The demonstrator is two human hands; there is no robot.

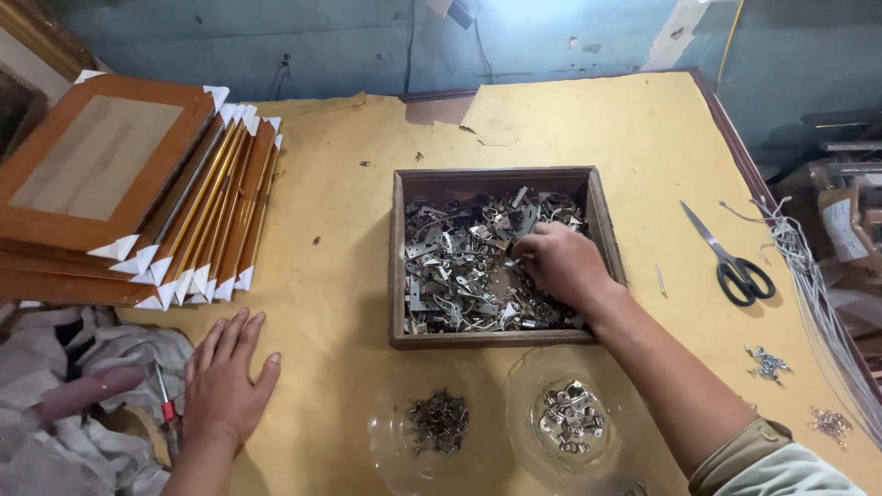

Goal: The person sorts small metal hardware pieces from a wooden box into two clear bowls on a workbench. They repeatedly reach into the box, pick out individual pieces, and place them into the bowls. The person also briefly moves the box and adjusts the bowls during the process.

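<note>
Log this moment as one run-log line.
right hand: in wooden tray, fingers among metal hangers | left hand: flat on paper-covered table, by screwdriver

Desk (349, 276): tray (399, 266) at centre, holding a heap of metal fittings (459, 266); right hand (560, 262) inside it, on the heap. Nearer edge, before the tray: two dishes, the left dish (386, 441) with screws, the right dish (528, 386) with hangers. Left: stack of picture frames (138, 184). Left hand (225, 381) flat on the desk, screwdriver (168, 413) just beside it. Right of the tray: scissors (730, 262), then wire bundle (818, 285).
</note>
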